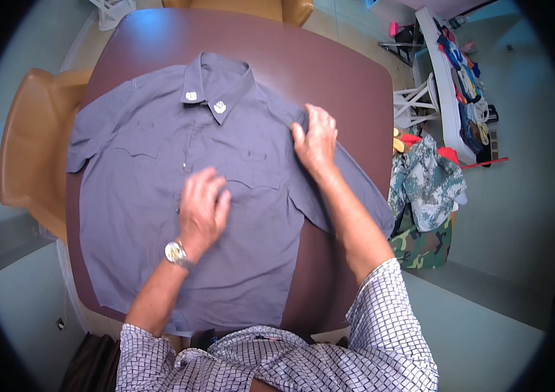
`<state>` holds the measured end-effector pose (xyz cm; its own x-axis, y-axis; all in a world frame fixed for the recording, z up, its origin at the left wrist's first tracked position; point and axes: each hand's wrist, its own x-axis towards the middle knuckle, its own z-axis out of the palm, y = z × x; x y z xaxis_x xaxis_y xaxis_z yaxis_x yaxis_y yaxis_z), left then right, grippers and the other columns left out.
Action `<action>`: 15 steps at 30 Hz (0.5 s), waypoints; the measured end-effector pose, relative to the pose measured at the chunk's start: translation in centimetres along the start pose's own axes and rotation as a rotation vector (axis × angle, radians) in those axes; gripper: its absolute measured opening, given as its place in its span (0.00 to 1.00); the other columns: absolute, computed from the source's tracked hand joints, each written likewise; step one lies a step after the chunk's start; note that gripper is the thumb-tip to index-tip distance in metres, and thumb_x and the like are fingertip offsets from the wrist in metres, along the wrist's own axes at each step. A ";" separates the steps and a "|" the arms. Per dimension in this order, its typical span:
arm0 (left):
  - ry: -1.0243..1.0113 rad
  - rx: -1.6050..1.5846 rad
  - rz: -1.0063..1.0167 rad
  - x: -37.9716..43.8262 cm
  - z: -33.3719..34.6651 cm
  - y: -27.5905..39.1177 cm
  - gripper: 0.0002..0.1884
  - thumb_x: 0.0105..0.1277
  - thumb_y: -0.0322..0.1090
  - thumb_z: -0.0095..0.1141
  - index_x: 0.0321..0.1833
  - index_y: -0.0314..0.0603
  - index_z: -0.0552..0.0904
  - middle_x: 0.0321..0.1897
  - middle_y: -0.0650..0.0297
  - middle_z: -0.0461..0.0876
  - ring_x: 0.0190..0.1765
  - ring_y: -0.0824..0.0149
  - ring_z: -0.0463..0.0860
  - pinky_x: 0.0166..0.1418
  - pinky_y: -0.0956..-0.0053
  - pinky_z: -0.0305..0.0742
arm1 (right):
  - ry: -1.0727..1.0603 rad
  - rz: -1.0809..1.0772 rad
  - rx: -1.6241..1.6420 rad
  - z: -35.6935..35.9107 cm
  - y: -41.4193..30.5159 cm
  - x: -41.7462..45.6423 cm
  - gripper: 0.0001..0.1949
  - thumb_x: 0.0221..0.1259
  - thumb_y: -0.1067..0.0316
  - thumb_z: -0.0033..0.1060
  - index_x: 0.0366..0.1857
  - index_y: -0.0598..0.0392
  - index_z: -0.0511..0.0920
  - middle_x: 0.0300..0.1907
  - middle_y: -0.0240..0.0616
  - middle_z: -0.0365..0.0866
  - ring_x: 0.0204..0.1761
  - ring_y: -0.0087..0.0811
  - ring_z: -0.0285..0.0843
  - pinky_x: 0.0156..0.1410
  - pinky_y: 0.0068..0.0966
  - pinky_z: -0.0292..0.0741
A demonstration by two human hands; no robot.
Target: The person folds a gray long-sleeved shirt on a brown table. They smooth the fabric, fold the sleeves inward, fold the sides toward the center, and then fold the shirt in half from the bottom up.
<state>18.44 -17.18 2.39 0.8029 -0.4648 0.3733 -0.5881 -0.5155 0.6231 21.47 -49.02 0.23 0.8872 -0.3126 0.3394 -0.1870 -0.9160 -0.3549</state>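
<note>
A grey collared uniform shirt point(135, 210) lies spread front side up on a dark red-brown table point(356, 68), its collar pointing away from me. Light emblems mark both collar points, and flap pockets show on the chest. My left hand point(203, 208), a little blurred, is over the middle of the shirt front with fingers apart; whether it touches the cloth I cannot tell. A metal watch point(176, 253) is on that wrist. My right hand point(315, 139) rests at the shoulder seam of the sleeve on the right, thumb apart from the fingers. Whether it pinches cloth is unclear.
Tan chairs stand at the left point(32, 147) and far side point(238, 4) of the table. To the right are camouflage garments point(427, 181), a white stool point(417, 105) and a long white table point(439, 83) bearing piled clothes. One shirt sleeve reaches the table's right edge.
</note>
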 end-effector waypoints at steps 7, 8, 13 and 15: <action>-0.336 -0.307 -0.140 -14.3 -1.4 12.1 0.07 0.69 0.27 0.76 0.43 0.38 0.87 0.38 0.56 0.88 0.39 0.52 0.89 0.43 0.58 0.85 | -0.274 0.350 0.050 0.1 2.9 3.6 0.33 0.62 0.41 0.84 0.64 0.54 0.89 0.63 0.49 0.91 0.71 0.50 0.84 0.78 0.52 0.76; -0.371 -0.293 -0.175 -15.9 -1.7 13.1 0.08 0.68 0.28 0.76 0.44 0.38 0.87 0.38 0.56 0.88 0.40 0.52 0.89 0.43 0.58 0.85 | -0.305 0.377 0.084 -0.1 2.8 4.0 0.32 0.62 0.42 0.85 0.64 0.53 0.89 0.61 0.50 0.93 0.70 0.50 0.86 0.78 0.51 0.77; -0.429 -0.153 -0.302 -22.3 -1.8 16.9 0.17 0.64 0.39 0.82 0.45 0.38 0.88 0.39 0.56 0.87 0.42 0.51 0.88 0.45 0.55 0.82 | -0.442 0.453 0.111 0.6 2.5 5.6 0.28 0.60 0.44 0.87 0.60 0.48 0.92 0.58 0.43 0.96 0.68 0.46 0.90 0.76 0.50 0.78; -0.456 -0.074 -0.344 -24.1 -1.4 18.3 0.21 0.61 0.44 0.84 0.46 0.38 0.88 0.43 0.55 0.84 0.47 0.49 0.84 0.51 0.54 0.80 | -0.432 0.487 0.171 0.9 2.5 6.0 0.22 0.61 0.45 0.87 0.51 0.44 0.91 0.53 0.37 0.97 0.65 0.44 0.91 0.76 0.51 0.76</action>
<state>-11.49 -14.38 5.75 0.8141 -0.5509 -0.1837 -0.2786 -0.6480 0.7088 26.72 -52.89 0.56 0.8140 -0.5189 -0.2609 -0.5709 -0.6321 -0.5240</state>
